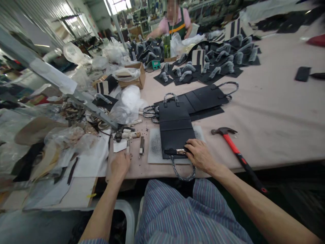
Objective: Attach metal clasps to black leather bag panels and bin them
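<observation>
Black smooth loop-handled panel point(176, 127), metal-trimmed strap point(172, 152) touched by right hand point(199, 155), left hand point(120, 165) apart, grips unclear

Legibility check: you have no text, label, brand, number or sign that can be read in this view. The green bottle point(167, 45) at the far side of your table point(266, 118) bears pale marks, too small and blurred to make out. The red-and-black hammer handle point(233, 147) on your right shows a small mark, likewise illegible to you.
</observation>
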Action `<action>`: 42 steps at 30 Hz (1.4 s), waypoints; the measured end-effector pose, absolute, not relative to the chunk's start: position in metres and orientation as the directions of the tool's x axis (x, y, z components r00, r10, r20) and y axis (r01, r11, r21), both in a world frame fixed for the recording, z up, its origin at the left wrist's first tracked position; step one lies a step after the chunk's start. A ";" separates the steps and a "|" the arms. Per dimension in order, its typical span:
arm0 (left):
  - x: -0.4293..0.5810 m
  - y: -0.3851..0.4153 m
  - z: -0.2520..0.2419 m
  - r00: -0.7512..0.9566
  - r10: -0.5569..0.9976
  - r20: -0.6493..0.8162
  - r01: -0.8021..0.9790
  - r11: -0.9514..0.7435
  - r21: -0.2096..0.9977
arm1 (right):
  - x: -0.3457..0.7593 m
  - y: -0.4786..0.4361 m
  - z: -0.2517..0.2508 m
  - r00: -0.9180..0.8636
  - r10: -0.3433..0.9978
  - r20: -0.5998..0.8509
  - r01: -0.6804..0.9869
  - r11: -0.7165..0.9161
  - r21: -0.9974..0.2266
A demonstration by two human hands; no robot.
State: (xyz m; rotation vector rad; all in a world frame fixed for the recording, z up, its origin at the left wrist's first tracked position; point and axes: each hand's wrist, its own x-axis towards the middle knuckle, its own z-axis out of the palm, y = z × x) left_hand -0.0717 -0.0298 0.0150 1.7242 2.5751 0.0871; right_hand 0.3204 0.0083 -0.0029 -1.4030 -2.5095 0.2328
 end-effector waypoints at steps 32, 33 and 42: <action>0.046 0.012 0.003 0.815 0.542 0.205 0.519 -0.840 0.160 | 0.330 0.032 0.031 -0.810 0.577 -0.106 0.587 0.799 -0.130; 0.044 0.012 0.000 0.825 0.518 0.227 0.492 -0.855 0.165 | 0.335 0.031 0.029 -0.829 0.553 -0.086 0.560 0.815 -0.152; 0.041 0.003 -0.018 0.760 0.544 0.356 0.501 -0.839 0.213 | 0.368 0.018 -0.015 -0.801 0.528 0.282 0.427 0.834 -0.350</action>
